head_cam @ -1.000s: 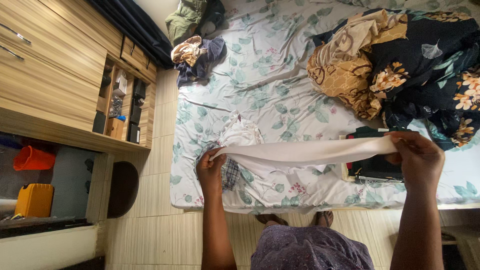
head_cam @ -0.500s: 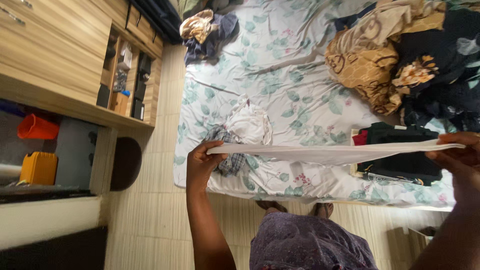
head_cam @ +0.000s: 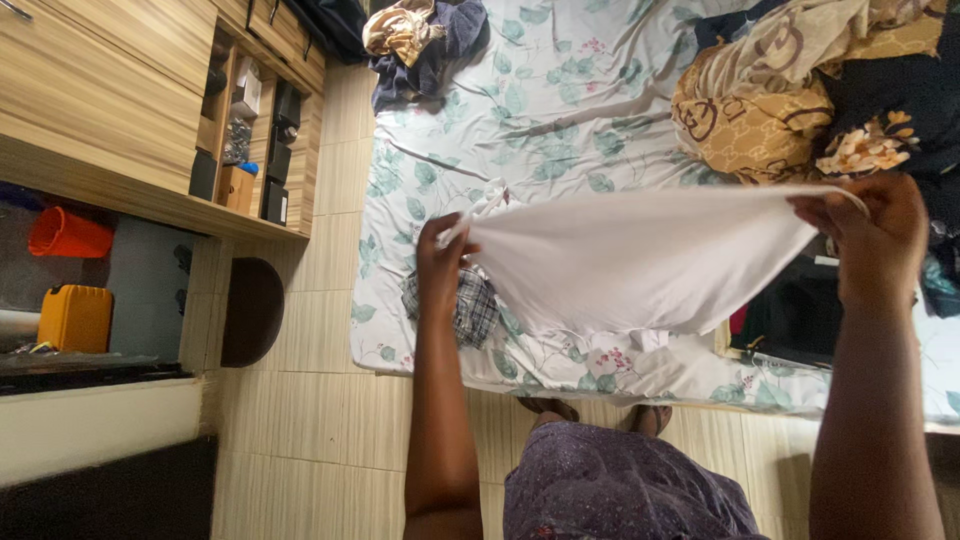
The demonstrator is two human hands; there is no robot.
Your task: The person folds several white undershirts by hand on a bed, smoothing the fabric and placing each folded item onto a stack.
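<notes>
Holding a white cloth stretched above the bed's near edge, left hand and right hand each pinching a top corner. Possibly slipping from either thin pinch, dropping onto the checked garment.

Shelf niche at your upper left, set in the wooden unit — the only packages in view. A small brown carton stands near the niche's lower end, with a blue cap-like piece at its top corner. Beside it you see dark, box-shaped items, one also at the far side. Higher up sits a pale, whitish box. Their faces are too small to tell more. No signs or screens show.
</notes>
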